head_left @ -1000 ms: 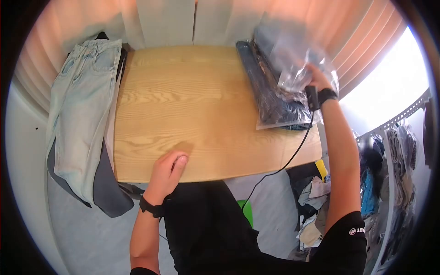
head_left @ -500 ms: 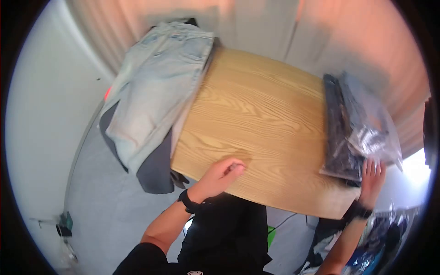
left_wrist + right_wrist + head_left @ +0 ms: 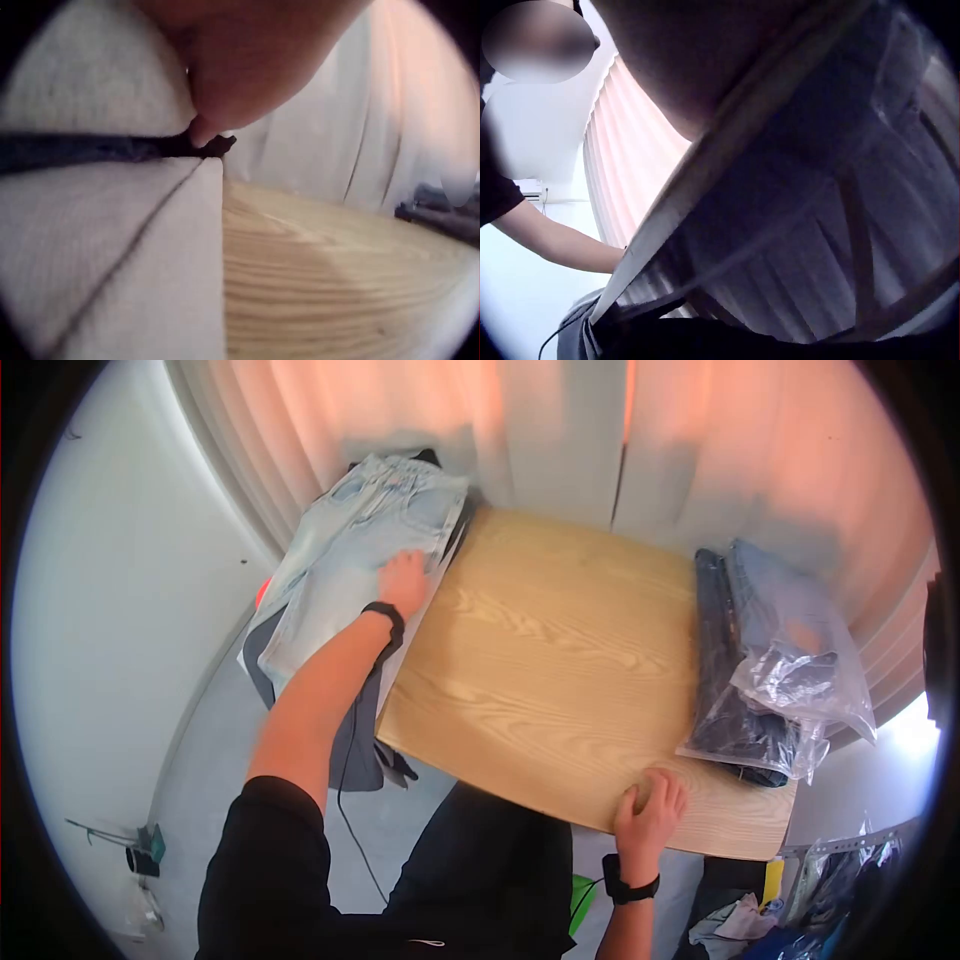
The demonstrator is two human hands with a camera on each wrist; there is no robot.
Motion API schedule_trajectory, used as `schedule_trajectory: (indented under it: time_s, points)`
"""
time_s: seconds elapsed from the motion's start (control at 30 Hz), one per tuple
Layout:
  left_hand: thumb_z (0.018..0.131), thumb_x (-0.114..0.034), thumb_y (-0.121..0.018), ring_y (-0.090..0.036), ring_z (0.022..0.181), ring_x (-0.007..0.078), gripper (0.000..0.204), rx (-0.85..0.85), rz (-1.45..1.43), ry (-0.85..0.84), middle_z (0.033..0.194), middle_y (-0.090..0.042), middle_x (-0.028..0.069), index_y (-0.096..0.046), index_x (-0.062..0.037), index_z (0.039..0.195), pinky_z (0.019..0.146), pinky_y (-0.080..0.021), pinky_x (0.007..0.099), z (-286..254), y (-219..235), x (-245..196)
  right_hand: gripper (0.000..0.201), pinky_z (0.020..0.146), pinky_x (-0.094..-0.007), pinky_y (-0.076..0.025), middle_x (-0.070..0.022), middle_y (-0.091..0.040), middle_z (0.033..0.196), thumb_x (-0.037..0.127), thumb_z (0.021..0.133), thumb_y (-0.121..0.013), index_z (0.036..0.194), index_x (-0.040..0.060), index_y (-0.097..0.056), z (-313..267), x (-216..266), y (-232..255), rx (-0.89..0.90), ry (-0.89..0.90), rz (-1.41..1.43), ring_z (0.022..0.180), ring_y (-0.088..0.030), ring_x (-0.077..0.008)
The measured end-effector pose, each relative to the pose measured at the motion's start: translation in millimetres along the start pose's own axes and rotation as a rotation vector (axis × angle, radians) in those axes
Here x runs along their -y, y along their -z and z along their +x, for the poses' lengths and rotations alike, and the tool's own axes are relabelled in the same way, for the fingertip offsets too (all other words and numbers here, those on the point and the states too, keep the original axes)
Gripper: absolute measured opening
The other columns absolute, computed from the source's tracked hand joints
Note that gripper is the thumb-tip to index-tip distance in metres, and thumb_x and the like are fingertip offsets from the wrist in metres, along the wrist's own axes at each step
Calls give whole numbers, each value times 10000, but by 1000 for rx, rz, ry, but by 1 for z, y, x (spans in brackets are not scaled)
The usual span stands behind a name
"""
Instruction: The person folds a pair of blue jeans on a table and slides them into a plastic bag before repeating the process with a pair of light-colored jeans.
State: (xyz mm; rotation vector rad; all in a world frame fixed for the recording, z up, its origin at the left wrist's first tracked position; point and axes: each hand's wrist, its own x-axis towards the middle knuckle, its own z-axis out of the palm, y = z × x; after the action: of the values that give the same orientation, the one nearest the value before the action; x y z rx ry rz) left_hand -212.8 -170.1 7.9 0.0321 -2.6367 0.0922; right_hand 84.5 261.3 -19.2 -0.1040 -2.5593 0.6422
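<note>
Light-blue jeans [image 3: 345, 575] lie lengthwise on a pile of garments at the table's left side. My left hand [image 3: 404, 582] rests on their right edge, fingers pointing towards the waistband. In the left wrist view, a fingertip [image 3: 202, 133] reaches into the dark gap between the upper pale fabric [image 3: 90, 82] and a lower pale layer [image 3: 135, 247]. At the table's front edge, my right hand [image 3: 652, 810] rests on the wooden top with loosely bent fingers and holds nothing. Clear-bagged folded denim [image 3: 780, 610] lies beyond it at the right.
Grey fabric [image 3: 355, 750] hangs off the wooden table [image 3: 560, 650] at the front left. A pleated curtain [image 3: 560, 440] stands behind. Garments [image 3: 740, 925] are heaped low at the right. A black cable [image 3: 345, 780] runs down from the left wrist.
My view has turned left. The right hand has left the bagged denim and come to the table's front edge. My left hand has moved from the front edge onto the jeans.
</note>
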Motion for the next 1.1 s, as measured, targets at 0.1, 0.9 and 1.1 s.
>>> schedule_trajectory:
  time_s: [0.1, 0.9, 1.1]
  points:
    - [884, -234, -603, -605, 947, 383, 177, -75, -160, 88, 1000, -625, 158, -610, -78, 968, 787, -486, 485, 10, -5, 11, 283, 958, -465, -387, -131, -579, 1118, 67, 736, -635, 1012, 37, -581, -3, -7, -3, -32, 51, 21, 1095, -517, -361]
    - [942, -170, -599, -571, 833, 254, 138, 431, -1175, -516, 867, -604, 126, -621, -44, 995, 756, -458, 347, -156, 204, -97, 302, 984, -329, -401, -132, -590, 1099, 51, 840, -604, 1132, 13, -537, 33, -39, 6, 215, -359, 1003, 1080, -549, -220]
    - [894, -110, -642, -572, 917, 315, 165, 727, -1279, -775, 937, -625, 117, -617, -31, 1037, 842, -447, 390, -221, 186, -101, 607, 1022, -384, -397, -218, -552, 1288, 264, 835, -732, 1285, -49, -471, 129, 21, -4, 646, 44, 477, 1222, -520, -303]
